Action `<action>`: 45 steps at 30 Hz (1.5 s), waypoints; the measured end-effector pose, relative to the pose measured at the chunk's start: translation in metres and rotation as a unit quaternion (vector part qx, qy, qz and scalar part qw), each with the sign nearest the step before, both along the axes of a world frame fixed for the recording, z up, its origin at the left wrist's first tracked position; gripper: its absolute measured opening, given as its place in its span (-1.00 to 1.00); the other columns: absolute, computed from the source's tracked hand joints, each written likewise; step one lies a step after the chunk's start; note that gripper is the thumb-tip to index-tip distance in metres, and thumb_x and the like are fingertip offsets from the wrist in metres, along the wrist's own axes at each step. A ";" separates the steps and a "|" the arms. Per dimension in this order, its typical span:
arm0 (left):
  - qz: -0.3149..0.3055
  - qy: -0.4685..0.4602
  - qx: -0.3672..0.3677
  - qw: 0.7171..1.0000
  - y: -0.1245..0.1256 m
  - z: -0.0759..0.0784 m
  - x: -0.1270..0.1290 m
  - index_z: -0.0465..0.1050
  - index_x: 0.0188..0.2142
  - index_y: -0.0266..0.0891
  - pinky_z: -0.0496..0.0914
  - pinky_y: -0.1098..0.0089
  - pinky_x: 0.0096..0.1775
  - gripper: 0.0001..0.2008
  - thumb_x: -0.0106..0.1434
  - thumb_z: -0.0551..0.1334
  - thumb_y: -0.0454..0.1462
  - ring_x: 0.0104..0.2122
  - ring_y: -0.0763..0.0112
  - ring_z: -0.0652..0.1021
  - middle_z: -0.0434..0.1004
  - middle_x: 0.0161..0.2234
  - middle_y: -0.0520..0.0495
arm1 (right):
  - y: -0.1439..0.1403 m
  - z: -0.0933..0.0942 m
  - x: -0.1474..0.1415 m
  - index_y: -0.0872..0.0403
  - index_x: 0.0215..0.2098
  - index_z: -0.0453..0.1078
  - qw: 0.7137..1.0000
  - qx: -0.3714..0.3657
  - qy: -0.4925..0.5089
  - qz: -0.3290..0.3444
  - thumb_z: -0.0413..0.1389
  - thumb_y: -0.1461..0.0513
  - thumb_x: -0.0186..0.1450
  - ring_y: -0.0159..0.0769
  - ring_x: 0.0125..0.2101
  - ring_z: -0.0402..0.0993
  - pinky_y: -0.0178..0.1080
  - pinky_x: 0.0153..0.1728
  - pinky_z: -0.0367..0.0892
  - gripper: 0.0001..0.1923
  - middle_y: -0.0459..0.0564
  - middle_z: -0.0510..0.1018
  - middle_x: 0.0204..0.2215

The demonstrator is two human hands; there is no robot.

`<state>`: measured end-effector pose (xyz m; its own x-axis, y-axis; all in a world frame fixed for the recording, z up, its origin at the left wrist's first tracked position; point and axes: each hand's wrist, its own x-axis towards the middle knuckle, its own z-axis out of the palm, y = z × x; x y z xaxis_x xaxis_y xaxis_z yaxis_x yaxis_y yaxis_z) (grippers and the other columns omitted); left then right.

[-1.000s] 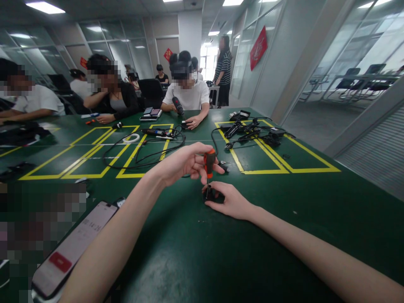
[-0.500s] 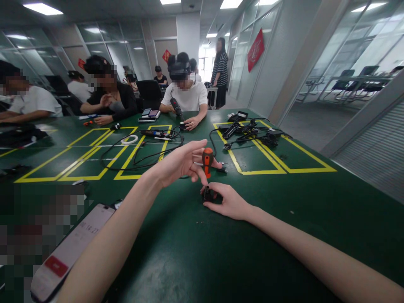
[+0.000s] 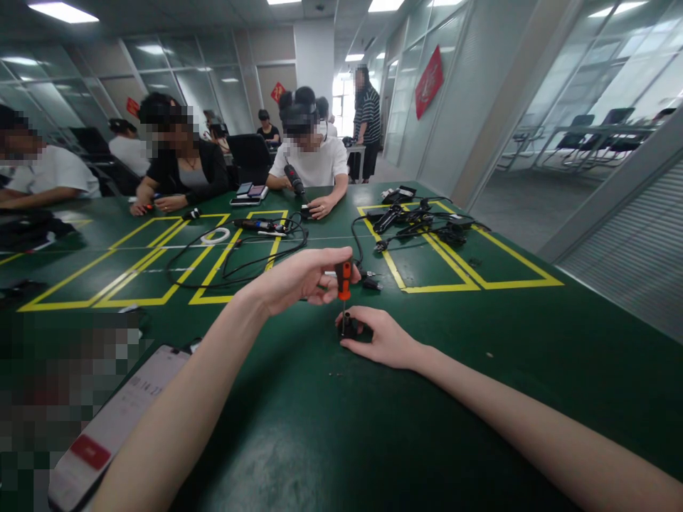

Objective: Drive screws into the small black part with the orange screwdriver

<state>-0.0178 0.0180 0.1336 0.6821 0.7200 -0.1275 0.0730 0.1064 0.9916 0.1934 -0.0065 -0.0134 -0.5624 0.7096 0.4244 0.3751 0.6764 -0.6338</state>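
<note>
The left hand (image 3: 299,281) is gripping the upright screwdriver (image 3: 344,281) while the right hand (image 3: 381,338) is clamping the small black part (image 3: 349,327) mid-desk; keeping the shaft vertical is likely helping the tip stay seated.

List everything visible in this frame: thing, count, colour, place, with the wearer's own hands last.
screwdriver: 1, orange and black handle, upright in the left hand, tip down at the small part
small part: 1, black, on the table under the right hand's fingers
table: 1, green with yellow marked boxes, fills the foreground
phone: 1, white screen with a red button, near left edge
cables: several, black, looped across the middle boxes
white ring: 1, left of the cables
black gear: a pile, in the far right box
people: several, seated along the far side; one standing behind
left hand: 1, gripping the screwdriver
right hand: 1, pinning the small part
</note>
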 end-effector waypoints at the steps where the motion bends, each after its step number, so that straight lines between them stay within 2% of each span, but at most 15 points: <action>1: -0.005 -0.009 -0.001 1.000 0.001 0.000 0.000 0.48 -0.21 -0.30 0.12 0.48 -0.56 -0.47 0.23 0.35 0.16 -0.55 0.52 0.40 0.55 -0.33 -0.09 | 0.000 0.000 0.000 0.08 -0.07 0.48 1.000 0.001 0.001 0.000 0.29 0.24 0.31 -0.19 -0.20 0.62 -0.22 -0.22 0.52 -0.77 0.08 0.68 -0.12; 3: -0.017 -0.019 -0.005 1.000 0.002 -0.001 0.000 0.45 -0.23 -0.29 0.21 0.47 -0.54 -0.46 0.25 0.31 0.18 -0.51 0.44 0.51 0.63 -0.23 -0.19 | 0.000 -0.001 0.000 0.07 -0.07 0.48 1.000 0.001 0.004 -0.001 0.29 0.24 0.31 -0.19 -0.20 0.62 -0.22 -0.23 0.52 -0.77 0.07 0.68 -0.13; 5: -0.023 -0.015 -0.010 1.000 0.004 -0.002 0.000 0.44 -0.27 -0.30 0.24 0.47 -0.53 -0.47 0.27 0.30 0.17 -0.50 0.43 0.53 0.66 -0.24 -0.23 | 0.000 -0.002 0.000 0.07 -0.07 0.48 1.000 0.000 0.006 -0.002 0.29 0.24 0.31 -0.20 -0.21 0.62 -0.22 -0.23 0.52 -0.77 0.06 0.69 -0.13; 8: -0.010 -0.017 -0.015 1.000 0.006 -0.004 0.000 0.47 -0.26 -0.31 0.24 0.48 -0.54 -0.53 0.29 0.31 0.11 -0.53 0.49 0.46 0.65 -0.30 -0.18 | 0.000 -0.001 0.000 0.07 -0.07 0.48 1.000 -0.004 0.002 -0.006 0.29 0.23 0.31 -0.19 -0.21 0.63 -0.22 -0.24 0.52 -0.77 0.07 0.69 -0.12; 13: -0.009 -0.034 -0.011 0.999 0.005 -0.003 -0.001 0.55 -0.07 -0.32 0.18 0.48 -0.56 -0.53 0.29 0.32 0.05 -0.54 0.53 0.40 0.60 -0.30 -0.11 | -0.001 0.000 0.000 0.06 -0.06 0.48 1.000 -0.009 -0.002 -0.003 0.28 0.23 0.32 -0.19 -0.18 0.63 -0.21 -0.21 0.53 -0.77 0.07 0.69 -0.11; 16: -0.025 -0.032 -0.009 0.999 0.004 0.000 -0.003 0.57 -0.17 -0.36 0.19 0.50 -0.58 -0.54 0.28 0.34 0.05 -0.55 0.56 0.38 0.57 -0.30 -0.10 | -0.001 0.000 0.001 0.06 -0.06 0.48 1.000 -0.007 -0.001 -0.003 0.28 0.22 0.33 -0.19 -0.18 0.63 -0.21 -0.20 0.54 -0.78 0.06 0.68 -0.11; 19: -0.040 -0.021 -0.013 0.999 0.003 0.001 -0.005 0.52 -0.24 -0.34 0.27 0.51 -0.58 -0.56 0.25 0.38 0.05 -0.54 0.53 0.48 0.59 -0.32 -0.10 | -0.001 -0.001 0.001 0.06 -0.06 0.47 1.000 -0.004 -0.002 -0.005 0.28 0.22 0.32 -0.18 -0.18 0.63 -0.21 -0.20 0.54 -0.76 0.07 0.68 -0.11; 22: -0.053 -0.012 -0.015 0.998 0.005 -0.001 -0.006 0.45 -0.20 -0.28 0.38 0.50 -0.56 -0.56 0.26 0.37 0.07 -0.47 0.39 0.62 0.67 -0.21 -0.19 | -0.001 -0.002 0.001 0.07 -0.07 0.47 1.000 0.004 -0.002 -0.004 0.29 0.23 0.31 -0.18 -0.18 0.63 -0.20 -0.18 0.54 -0.77 0.07 0.68 -0.14; 24: -0.058 -0.014 -0.021 0.998 0.006 -0.002 -0.005 0.43 -0.18 -0.27 0.41 0.50 -0.55 -0.54 0.30 0.33 0.10 -0.48 0.40 0.63 0.70 -0.17 -0.22 | -0.001 -0.001 0.001 0.07 -0.08 0.46 1.000 0.008 -0.001 -0.005 0.29 0.23 0.31 -0.17 -0.18 0.63 -0.18 -0.16 0.53 -0.77 0.07 0.68 -0.15; 29: -0.059 -0.039 -0.050 0.996 0.008 -0.003 -0.004 0.46 -0.07 -0.29 0.45 0.49 -0.57 -0.52 0.37 0.22 0.10 -0.55 0.41 0.60 0.66 -0.30 -0.12 | -0.001 0.000 0.001 0.07 -0.07 0.47 1.000 -0.001 -0.001 -0.003 0.28 0.23 0.32 -0.18 -0.19 0.63 -0.19 -0.18 0.53 -0.77 0.08 0.67 -0.14; 33: -0.065 -0.032 -0.040 0.997 0.005 0.000 -0.004 0.53 -0.06 -0.30 0.44 0.51 -0.59 -0.54 0.35 0.29 0.06 -0.53 0.45 0.57 0.63 -0.28 -0.11 | -0.001 0.001 0.001 0.06 -0.07 0.47 1.000 -0.013 0.001 -0.005 0.29 0.23 0.31 -0.18 -0.20 0.63 -0.19 -0.19 0.53 -0.76 0.08 0.68 -0.12; 37: -0.049 -0.032 -0.014 0.998 0.001 0.002 -0.004 0.58 -0.03 -0.27 0.38 0.55 -0.59 -0.51 0.19 0.49 0.01 -0.51 0.52 0.49 0.56 -0.33 -0.04 | -0.001 0.001 0.001 0.05 -0.06 0.47 1.000 -0.015 -0.007 -0.009 0.28 0.22 0.31 -0.18 -0.21 0.63 -0.19 -0.19 0.53 -0.76 0.07 0.68 -0.13; 40: -0.043 -0.019 -0.001 0.999 -0.001 0.001 -0.004 0.60 -0.14 -0.32 0.34 0.55 -0.59 -0.50 0.16 0.50 0.06 -0.53 0.54 0.44 0.54 -0.39 -0.05 | -0.002 0.001 0.001 0.06 -0.06 0.48 1.000 -0.009 -0.009 -0.009 0.28 0.22 0.31 -0.18 -0.22 0.63 -0.19 -0.20 0.52 -0.76 0.06 0.68 -0.14; 42: -0.039 -0.016 -0.004 0.999 0.000 0.001 -0.004 0.58 -0.19 -0.34 0.39 0.52 -0.56 -0.48 0.20 0.45 0.10 -0.52 0.51 0.47 0.58 -0.36 -0.10 | -0.001 0.000 0.001 0.06 -0.06 0.48 1.000 -0.002 -0.010 -0.010 0.28 0.22 0.31 -0.17 -0.22 0.62 -0.19 -0.20 0.52 -0.76 0.07 0.68 -0.15; 45: -0.051 -0.030 -0.032 0.998 0.004 0.000 -0.004 0.53 -0.16 -0.31 0.49 0.44 -0.49 -0.47 0.27 0.35 0.15 -0.46 0.38 0.61 0.66 -0.19 -0.21 | -0.001 0.000 0.001 0.08 -0.07 0.48 1.000 0.008 -0.010 -0.009 0.29 0.22 0.32 -0.16 -0.21 0.62 -0.18 -0.18 0.51 -0.77 0.07 0.68 -0.16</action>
